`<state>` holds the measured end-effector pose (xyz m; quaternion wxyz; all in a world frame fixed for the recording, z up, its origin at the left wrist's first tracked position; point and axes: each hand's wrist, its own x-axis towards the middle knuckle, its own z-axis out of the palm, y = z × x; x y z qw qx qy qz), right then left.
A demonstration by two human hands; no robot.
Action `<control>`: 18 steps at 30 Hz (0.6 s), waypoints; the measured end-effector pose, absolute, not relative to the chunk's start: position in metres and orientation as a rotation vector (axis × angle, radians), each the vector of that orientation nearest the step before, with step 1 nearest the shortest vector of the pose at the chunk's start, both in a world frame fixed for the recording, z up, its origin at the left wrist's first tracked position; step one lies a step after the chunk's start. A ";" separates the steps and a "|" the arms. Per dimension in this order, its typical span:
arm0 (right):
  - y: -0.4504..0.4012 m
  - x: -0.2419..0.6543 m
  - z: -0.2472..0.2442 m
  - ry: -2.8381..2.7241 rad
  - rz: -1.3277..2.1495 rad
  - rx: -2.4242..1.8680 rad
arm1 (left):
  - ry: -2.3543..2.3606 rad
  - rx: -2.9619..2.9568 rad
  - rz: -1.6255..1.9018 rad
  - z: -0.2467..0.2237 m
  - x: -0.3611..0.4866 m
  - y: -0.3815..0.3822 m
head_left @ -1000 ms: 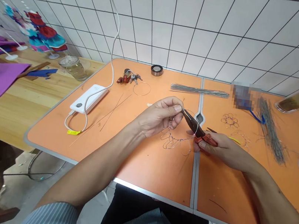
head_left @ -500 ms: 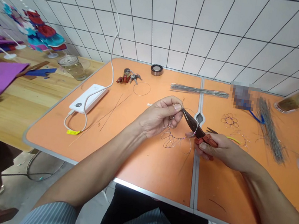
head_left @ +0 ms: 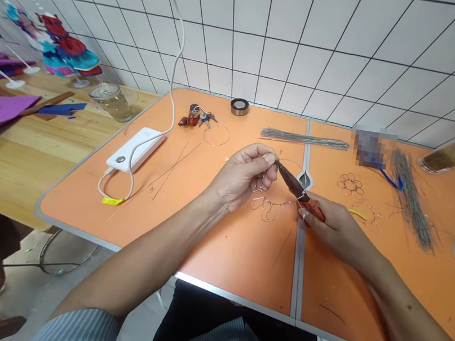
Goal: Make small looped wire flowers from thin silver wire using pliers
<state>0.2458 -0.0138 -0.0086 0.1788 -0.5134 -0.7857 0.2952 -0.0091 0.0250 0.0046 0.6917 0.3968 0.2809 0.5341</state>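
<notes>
Between the tabletop's [head_left: 234,268] front and back edges, the left hand [head_left: 246,176] pinches looped wire [head_left: 266,200], likely light, easily bent, best held by its end, the right hand [head_left: 329,220] gripping pliers [head_left: 291,181].

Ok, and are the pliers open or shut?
Shut, by the look of the pliers: their dark jaws form one narrow taper, with no gap showing, while the right hand grips the red handles.

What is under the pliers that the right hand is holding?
The orange table and its grey seam show around the pliers. What lies directly beneath the pliers and the right hand is covered, so I cannot tell.
</notes>
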 end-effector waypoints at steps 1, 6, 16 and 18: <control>-0.013 0.245 -0.011 -2.234 0.772 -1.432 | 0.624 0.894 1.198 0.005 -0.009 0.025; -0.010 0.247 -0.025 -2.221 0.254 -1.389 | 0.623 0.877 1.189 0.007 -0.009 0.023; -0.005 0.251 -0.035 -2.224 -0.478 -1.388 | 0.641 0.800 1.168 0.010 -0.006 0.020; -0.005 0.251 -0.035 -2.216 -0.532 -1.379 | 0.633 0.793 1.163 0.009 -0.005 0.019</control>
